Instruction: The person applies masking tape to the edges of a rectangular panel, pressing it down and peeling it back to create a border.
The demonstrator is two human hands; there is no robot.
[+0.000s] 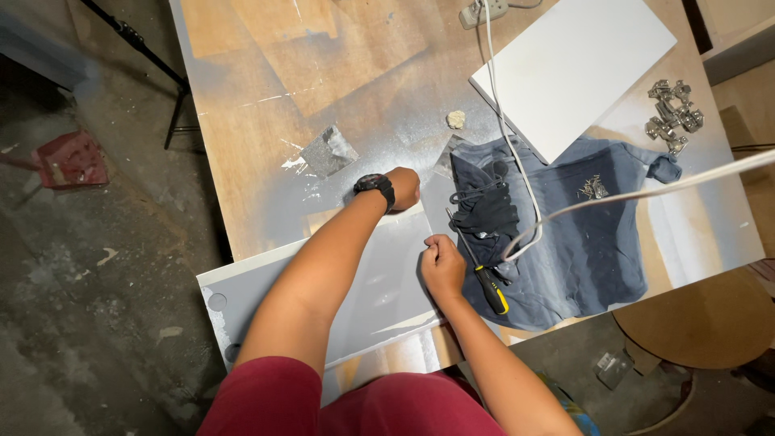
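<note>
Head view: a grey panel (379,282) lies flat on the near end of the table (242,161), its left part jutting past the table edge. The panel is rectangular, matt grey with pale worn patches, a white edge along its front, and round holes near its left end. The left hand (402,187), with a black watch (375,187) on the wrist, is closed in a fist at the panel's far edge; whether it grips that edge cannot be told. The right hand (442,265) is clenched at the panel's right edge, fingers curled; what, if anything, it pinches is hidden.

Just right of the right hand lies a screwdriver (480,266) with a black and yellow handle, resting on a dark blue shirt (581,234) spread over the table. A black cloth (484,211) sits on the shirt's left part, and a white cable (517,153) runs across it. A white board (573,64) lies beyond the shirt, with metal hinges (674,117) to its right. A small pale lump (456,119) sits near the board's corner.
</note>
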